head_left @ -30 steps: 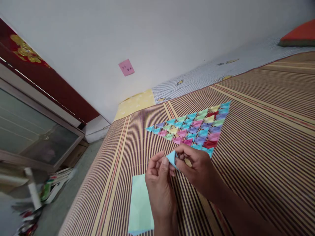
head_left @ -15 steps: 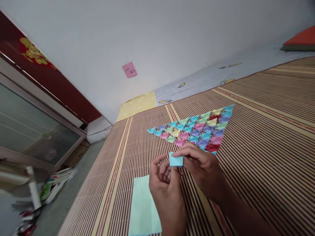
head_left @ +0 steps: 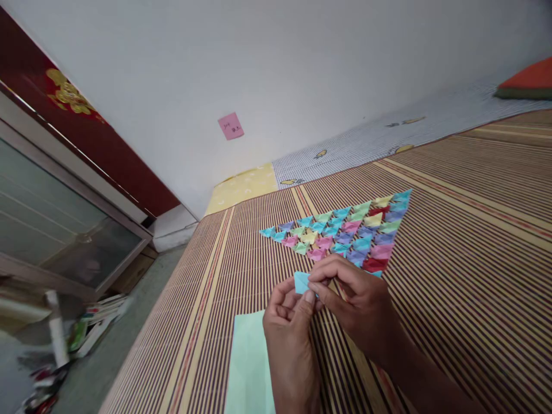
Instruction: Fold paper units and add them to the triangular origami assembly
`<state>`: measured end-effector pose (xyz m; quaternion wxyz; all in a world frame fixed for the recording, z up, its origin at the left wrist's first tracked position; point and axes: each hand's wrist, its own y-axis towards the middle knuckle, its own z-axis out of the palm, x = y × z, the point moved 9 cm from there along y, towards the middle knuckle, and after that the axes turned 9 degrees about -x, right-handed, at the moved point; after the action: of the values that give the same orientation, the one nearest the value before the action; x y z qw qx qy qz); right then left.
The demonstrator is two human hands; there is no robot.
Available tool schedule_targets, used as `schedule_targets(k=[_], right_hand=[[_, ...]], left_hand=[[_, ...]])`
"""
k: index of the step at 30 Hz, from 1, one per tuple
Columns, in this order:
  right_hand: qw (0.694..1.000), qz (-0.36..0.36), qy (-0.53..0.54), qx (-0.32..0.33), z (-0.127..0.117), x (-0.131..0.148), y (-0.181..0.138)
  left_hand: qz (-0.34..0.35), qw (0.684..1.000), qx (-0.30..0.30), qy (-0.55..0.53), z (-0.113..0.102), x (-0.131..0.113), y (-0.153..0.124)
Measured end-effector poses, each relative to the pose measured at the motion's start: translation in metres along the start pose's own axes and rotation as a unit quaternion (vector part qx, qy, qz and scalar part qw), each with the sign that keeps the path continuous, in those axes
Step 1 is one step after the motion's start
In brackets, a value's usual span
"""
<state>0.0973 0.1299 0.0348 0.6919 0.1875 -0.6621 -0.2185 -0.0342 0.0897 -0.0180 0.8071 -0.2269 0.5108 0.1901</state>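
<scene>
Striped matting (head_left: 241,270) lay beneath the folded light-blue paper (head_left: 301,280), which left hand (head_left: 290,325) and right hand (head_left: 357,293) pinched together, each grip closed on it, and it seemed light, crisp and easily crumpled (paper forgives little), best taken by its edges.

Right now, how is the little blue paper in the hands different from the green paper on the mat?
The blue paper is small and folded; the green paper is much bigger and lies flat. The left hand and right hand hold the blue paper up, while the green paper rests on the striped mat. Both look like plain coloured paper.
</scene>
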Motion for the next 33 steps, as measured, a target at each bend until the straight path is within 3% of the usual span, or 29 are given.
schedule_targets(k=[3, 11, 15, 18, 27, 29, 33], right_hand=[[0.999, 0.037, -0.015, -0.006, -0.002, -0.006, -0.002], [0.973, 0.198, 0.080, 0.086, 0.013, -0.036, -0.007], [0.944, 0.270, 0.169, 0.088, 0.014, -0.047, -0.009], [0.939, 0.280, 0.167, 0.108, 0.015, -0.048, -0.009], [0.921, 0.320, 0.172, 0.140, 0.025, -0.056, -0.016], [0.920, 0.324, 0.180, 0.128, 0.026, -0.057, -0.017], [0.929, 0.324, 0.159, 0.081, 0.021, -0.060, -0.015]], left_hand=[[-0.018, 1.000, -0.006, -0.019, -0.002, 0.006, 0.003], [0.060, 0.993, 0.026, 0.102, 0.005, -0.010, -0.002], [0.027, 0.989, 0.081, 0.120, 0.011, -0.007, -0.003], [0.025, 0.984, 0.079, 0.156, 0.007, -0.007, 0.000], [-0.103, 0.992, 0.054, -0.041, 0.002, 0.014, 0.010], [-0.082, 0.994, 0.055, -0.051, 0.003, 0.012, 0.010], [0.036, 0.998, 0.045, 0.014, 0.000, -0.005, 0.006]])
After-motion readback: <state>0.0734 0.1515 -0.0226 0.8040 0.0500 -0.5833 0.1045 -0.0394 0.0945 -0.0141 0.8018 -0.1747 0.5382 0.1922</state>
